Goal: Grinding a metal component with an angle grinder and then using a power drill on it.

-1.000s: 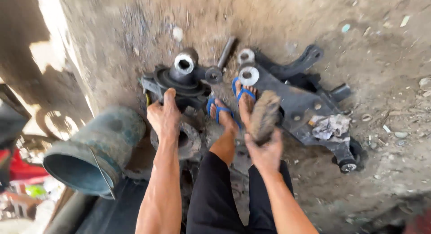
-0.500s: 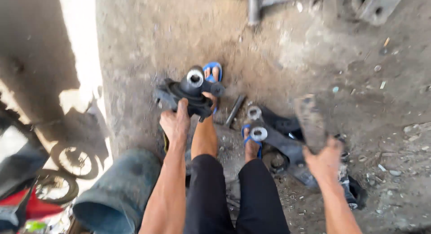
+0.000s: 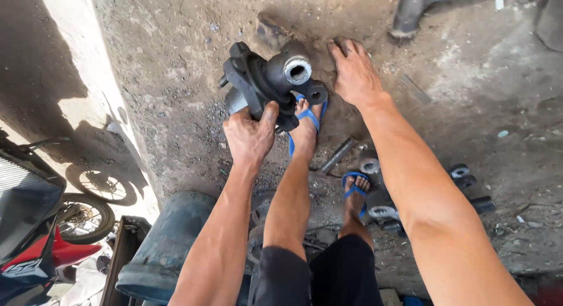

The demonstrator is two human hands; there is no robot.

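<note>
My left hand (image 3: 249, 136) grips the lower edge of a heavy black metal hub part (image 3: 267, 83) with a pale round bore, and holds it off the dirt ground. Just to the right of that part my right hand (image 3: 355, 74) is stretched forward, palm down, fingers spread, holding nothing. My left foot (image 3: 305, 127) in a blue flip-flop is right under the part. Further back, my right foot (image 3: 355, 191) stands beside a black metal arm with pale bushings (image 3: 381, 212).
A short metal rod (image 3: 337, 156) lies between my feet. Small black cylinders (image 3: 469, 183) lie at the right. A dull blue-grey drum (image 3: 164, 247) lies at lower left, a parked motorcycle (image 3: 35, 247) beyond it. Another metal piece (image 3: 410, 12) lies at the top.
My left hand has lifted the black hub part off the ground. My right hand, which held a grey stone-like lump before, is now empty and stretched out beside the part.
</note>
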